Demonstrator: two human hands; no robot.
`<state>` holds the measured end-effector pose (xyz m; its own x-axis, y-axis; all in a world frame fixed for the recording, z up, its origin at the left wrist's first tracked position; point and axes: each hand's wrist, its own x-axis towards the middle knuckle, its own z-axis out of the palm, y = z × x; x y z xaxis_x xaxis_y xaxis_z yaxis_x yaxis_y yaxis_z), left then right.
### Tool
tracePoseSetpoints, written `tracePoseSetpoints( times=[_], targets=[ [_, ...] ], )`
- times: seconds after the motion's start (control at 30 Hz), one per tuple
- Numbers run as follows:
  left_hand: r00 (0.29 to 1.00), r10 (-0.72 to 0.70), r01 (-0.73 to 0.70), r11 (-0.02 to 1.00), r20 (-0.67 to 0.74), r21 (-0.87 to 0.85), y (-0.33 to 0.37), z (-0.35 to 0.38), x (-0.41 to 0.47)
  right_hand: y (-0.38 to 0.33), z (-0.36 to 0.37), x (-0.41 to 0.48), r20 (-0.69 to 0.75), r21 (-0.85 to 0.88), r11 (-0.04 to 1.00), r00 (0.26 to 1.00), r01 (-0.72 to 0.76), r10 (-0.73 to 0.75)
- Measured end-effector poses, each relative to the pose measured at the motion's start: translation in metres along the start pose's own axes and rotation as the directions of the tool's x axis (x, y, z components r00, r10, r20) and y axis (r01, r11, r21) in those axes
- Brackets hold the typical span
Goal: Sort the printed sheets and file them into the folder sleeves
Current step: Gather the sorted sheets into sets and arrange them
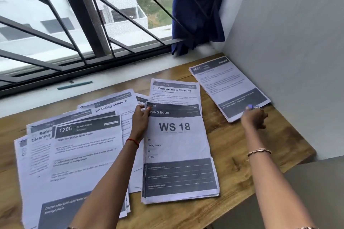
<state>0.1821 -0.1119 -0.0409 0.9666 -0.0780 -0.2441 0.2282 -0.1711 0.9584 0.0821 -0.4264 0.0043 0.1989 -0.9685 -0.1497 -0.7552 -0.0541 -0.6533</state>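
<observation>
While the left grip [141,115] pinches the far-left corner of the WS 18 stack [178,154], lying on the counter [223,130], square that stack before lifting it; the right grip [254,118], arm stretched far right, curls at the near edge of the 2641 sheet [229,87], whether pinching it I cannot tell.

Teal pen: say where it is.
Head view, left side: the teal pen lies on the white sill below the window grille, beyond the fanned sheets.
</observation>
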Motion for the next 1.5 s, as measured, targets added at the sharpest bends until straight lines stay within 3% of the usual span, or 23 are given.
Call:
tracePoseSetpoints(
  times=[0.07,0.13,0.2,0.27,0.33,0.5,0.6,0.77,1.13,1.5],
  targets=[
    [0.999,0.029,-0.028,0.999,-0.031,0.016,0.004,0.001,-0.003,-0.016,0.005,-0.007,0.101,0.119,0.954,0.953,0.275,-0.287],
    [0.996,0.068,-0.067,0.998,-0.063,0.017,0.009,0.002,-0.007,-0.037,0.009,-0.02,0.266,0.26,0.843,0.804,0.472,-0.532],
    [0.99,0.102,-0.1,0.995,-0.093,0.025,0.014,0.003,-0.01,-0.06,0.015,-0.036,0.459,0.376,0.765,0.612,0.522,-0.644],
    [0.987,0.101,-0.099,0.995,-0.125,0.028,0.014,0.002,-0.009,-0.082,0.029,-0.054,0.629,0.412,0.725,0.403,0.552,-0.665],
    [0.988,0.071,-0.071,0.997,-0.136,0.002,0.013,0.001,-0.008,-0.099,0.048,-0.07,0.744,0.334,0.664,0.246,0.669,-0.622],
    [0.99,0.05,-0.057,0.997,-0.135,-0.045,0.008,0.0,-0.003,-0.131,0.076,-0.108,0.851,0.184,0.366,0.038,0.912,-0.524],
    [0.992,0.049,-0.057,0.996,-0.116,-0.07,0.013,0.002,-0.004,-0.143,0.082,-0.118,0.837,0.211,0.295,-0.017,0.932,-0.546],
    [0.991,0.022,-0.035,0.994,-0.129,-0.102,0.013,0.003,0.003,-0.156,0.099,-0.122,0.864,0.168,0.227,-0.033,0.959,-0.502],
    [0.984,0.015,-0.032,0.995,-0.176,-0.098,0.012,0.001,0.002,-0.166,0.109,-0.132,0.943,0.186,0.059,-0.162,0.981,-0.29],
    [0.988,-0.037,0.011,0.985,-0.15,-0.174,0.02,0.001,0.001,-0.169,0.115,-0.141,0.954,0.195,0.054,-0.177,0.979,-0.242]
  ],
)
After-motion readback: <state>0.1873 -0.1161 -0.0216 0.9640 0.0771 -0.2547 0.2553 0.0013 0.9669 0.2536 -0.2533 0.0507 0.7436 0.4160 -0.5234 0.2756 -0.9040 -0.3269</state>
